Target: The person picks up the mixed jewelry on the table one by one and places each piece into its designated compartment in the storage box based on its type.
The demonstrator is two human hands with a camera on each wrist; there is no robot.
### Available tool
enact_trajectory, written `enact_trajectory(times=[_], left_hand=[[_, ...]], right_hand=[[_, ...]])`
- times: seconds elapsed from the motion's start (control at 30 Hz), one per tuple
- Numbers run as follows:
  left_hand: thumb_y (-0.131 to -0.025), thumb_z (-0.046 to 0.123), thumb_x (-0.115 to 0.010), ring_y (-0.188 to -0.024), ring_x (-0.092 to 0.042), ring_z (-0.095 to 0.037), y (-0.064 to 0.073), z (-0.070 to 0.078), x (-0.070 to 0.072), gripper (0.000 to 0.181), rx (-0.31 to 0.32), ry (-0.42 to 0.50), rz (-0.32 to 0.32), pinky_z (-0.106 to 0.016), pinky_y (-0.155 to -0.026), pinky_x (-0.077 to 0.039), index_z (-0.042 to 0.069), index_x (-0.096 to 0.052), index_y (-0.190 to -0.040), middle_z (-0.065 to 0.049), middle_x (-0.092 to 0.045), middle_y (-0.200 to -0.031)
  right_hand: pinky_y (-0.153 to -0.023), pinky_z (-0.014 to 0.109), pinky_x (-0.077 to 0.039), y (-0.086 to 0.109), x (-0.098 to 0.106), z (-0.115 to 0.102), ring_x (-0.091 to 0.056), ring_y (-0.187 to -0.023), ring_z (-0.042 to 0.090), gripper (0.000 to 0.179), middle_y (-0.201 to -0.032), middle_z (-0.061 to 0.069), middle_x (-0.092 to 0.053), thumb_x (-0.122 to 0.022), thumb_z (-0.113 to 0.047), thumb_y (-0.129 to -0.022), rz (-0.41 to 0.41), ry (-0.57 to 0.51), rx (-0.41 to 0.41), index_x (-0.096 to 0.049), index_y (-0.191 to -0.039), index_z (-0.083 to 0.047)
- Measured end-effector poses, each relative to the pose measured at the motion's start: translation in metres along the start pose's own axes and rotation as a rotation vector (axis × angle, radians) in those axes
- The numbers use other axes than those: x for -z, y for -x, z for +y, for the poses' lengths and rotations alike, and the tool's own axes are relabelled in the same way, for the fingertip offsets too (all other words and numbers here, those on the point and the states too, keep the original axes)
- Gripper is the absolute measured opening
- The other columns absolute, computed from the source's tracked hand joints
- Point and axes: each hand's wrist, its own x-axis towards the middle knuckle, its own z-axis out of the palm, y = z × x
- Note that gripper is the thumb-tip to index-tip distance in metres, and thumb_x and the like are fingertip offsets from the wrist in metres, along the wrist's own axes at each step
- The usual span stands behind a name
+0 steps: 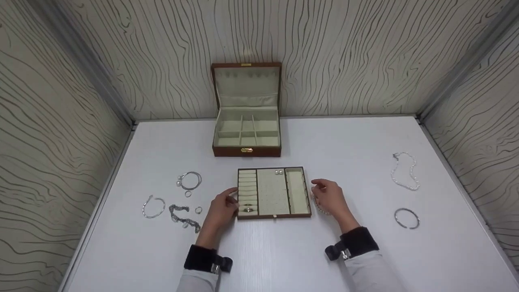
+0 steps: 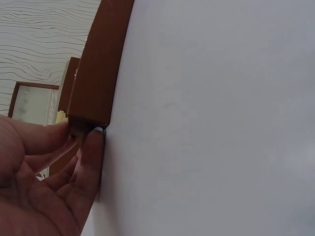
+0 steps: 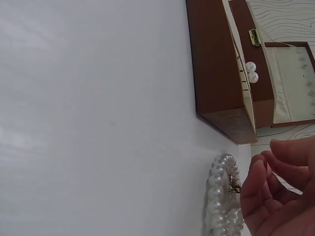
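A brown-edged jewelry tray (image 1: pixel 273 194) with a cream lining lies in front of the open jewelry box. My left hand (image 1: pixel 223 209) pinches its left side between thumb and fingertips, as the left wrist view (image 2: pixel 44 172) shows at the corner. A ring (image 1: pixel 248 209) sits in the lowest ring rolls, and pearl earrings (image 1: pixel 279 172) stand on the middle panel. To the right of the tray hovers my right hand (image 1: pixel 330 196), fingers loosely bent and holding nothing. Beneath it, partly hidden, lies a pearl bracelet (image 3: pixel 216 196) on the table.
Behind the tray stands the jewelry box (image 1: pixel 247 152), lid up against the wall. At left lie bangles (image 1: pixel 190 181), an open cuff (image 1: pixel 153 207), a chain bracelet (image 1: pixel 184 219) and small rings (image 1: pixel 198 210). At right are a pearl necklace (image 1: pixel 405 170) and a cuff bangle (image 1: pixel 406 218).
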Motion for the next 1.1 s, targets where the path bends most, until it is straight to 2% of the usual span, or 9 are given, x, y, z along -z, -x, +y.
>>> enact_trajectory(times=[0.13, 0.23, 0.4, 0.7, 0.93, 1.1], left_hand=[[-0.090, 0.000, -0.065, -0.076, -0.058, -0.017, 0.000, 0.000, -0.001, 0.051, 0.016, -0.003, 0.004, -0.032, -0.067, -0.051, 0.003, -0.053, -0.139, -0.006, -0.063, -0.092], [-0.090, 0.001, -0.065, -0.076, -0.059, -0.017, 0.000, -0.001, -0.002, 0.051, 0.033, -0.001, 0.006, -0.032, -0.067, -0.051, 0.004, -0.053, -0.139, -0.006, -0.063, -0.093], [-0.090, 0.000, -0.065, -0.075, -0.058, -0.017, 0.001, 0.000, -0.003, 0.050, 0.029, -0.008, 0.015, -0.032, -0.066, -0.050, 0.003, -0.053, -0.139, -0.006, -0.063, -0.093], [-0.090, -0.001, -0.062, -0.078, -0.057, -0.017, 0.002, -0.002, -0.005, 0.049, 0.002, -0.015, 0.033, -0.033, -0.070, -0.048, 0.003, -0.053, -0.139, -0.006, -0.064, -0.094], [-0.093, 0.002, -0.062, -0.078, -0.056, -0.016, 0.003, 0.001, -0.005, 0.048, 0.013, -0.042, 0.025, -0.032, -0.068, -0.048, 0.005, -0.052, -0.140, -0.005, -0.062, -0.095], [-0.095, 0.004, -0.061, -0.079, -0.058, -0.016, 0.006, -0.002, 0.003, 0.044, -0.036, -0.037, 0.024, -0.032, -0.069, -0.050, 0.001, -0.053, -0.138, -0.005, -0.063, -0.094]], right_hand=[[-0.067, 0.030, -0.053, -0.001, -0.004, 0.001, -0.063, -0.085, 0.020, 0.034, -0.103, 0.012, -0.065, -0.058, -0.005, -0.096, -0.050, -0.042, -0.011, -0.060, -0.128, 0.005], [-0.067, 0.030, -0.053, 0.000, -0.008, 0.000, -0.064, -0.088, 0.020, 0.036, -0.107, 0.013, -0.066, -0.059, -0.002, -0.095, -0.067, -0.040, -0.005, -0.059, -0.130, 0.005], [-0.067, 0.031, -0.052, 0.000, -0.012, -0.004, -0.063, -0.088, 0.020, 0.040, -0.107, 0.013, -0.067, -0.061, 0.000, -0.093, -0.069, 0.033, 0.024, -0.057, -0.133, 0.004], [-0.080, 0.042, -0.052, 0.005, -0.017, -0.012, -0.063, -0.095, 0.028, 0.039, -0.107, 0.018, -0.068, -0.060, 0.000, -0.093, -0.022, 0.182, 0.080, -0.058, -0.133, 0.004], [-0.082, 0.042, -0.052, 0.006, -0.018, -0.011, -0.063, -0.099, 0.028, 0.040, -0.111, 0.019, -0.067, -0.059, 0.001, -0.093, -0.014, 0.156, 0.077, -0.057, -0.133, 0.005], [-0.085, 0.043, -0.051, 0.005, -0.020, -0.007, -0.063, -0.102, 0.029, 0.040, -0.111, 0.019, -0.068, -0.060, 0.001, -0.093, -0.001, 0.125, 0.088, -0.058, -0.133, 0.003]])
